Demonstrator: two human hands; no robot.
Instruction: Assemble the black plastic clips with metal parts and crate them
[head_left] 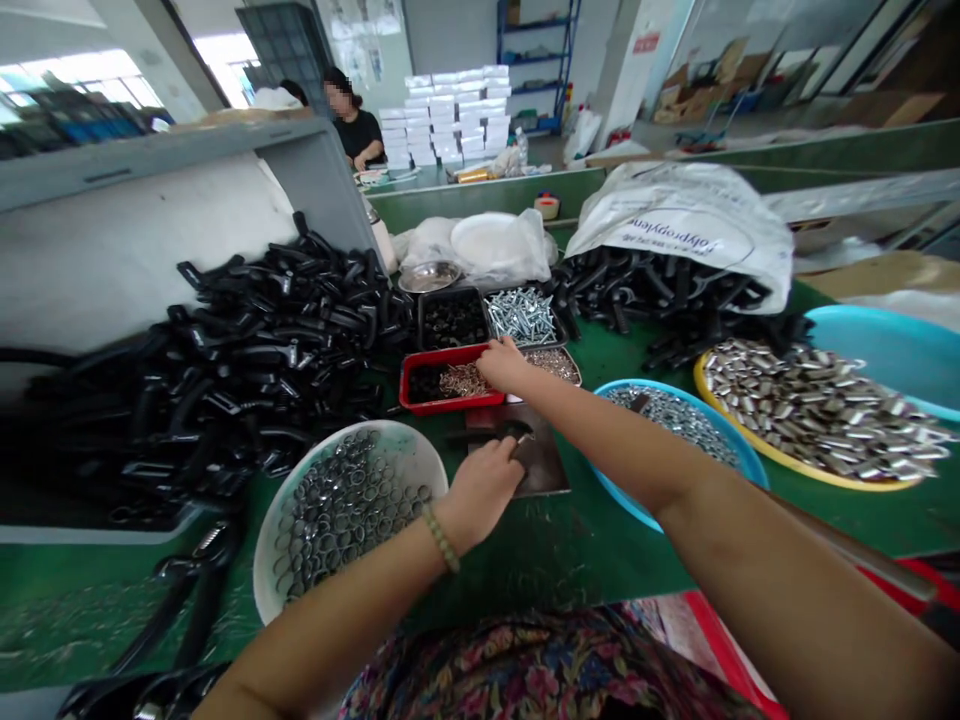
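Observation:
My left hand (489, 488) is closed round a black curved plastic handle (480, 432) with a small metal piece at its end, low over a dark metal plate (546, 468). My right hand (504, 364) reaches across to the right end of a red tray (450, 405), its fingers bent together over the copper-coloured small parts (463, 380). What those fingertips pinch, if anything, is too small to see. Black small parts (424, 382) fill the tray's left end. Beside my left forearm stands a white bowl (268, 520) of metal rings (330, 510).
Black handles (277, 350) spill from a grey crate (322, 170) at left. Behind the red tray are screws (521, 315) and black pieces (452, 318). At right stand a blue basin (600, 465) and a yellow basin (825, 476) of metal parts. A person (358, 130) sits beyond.

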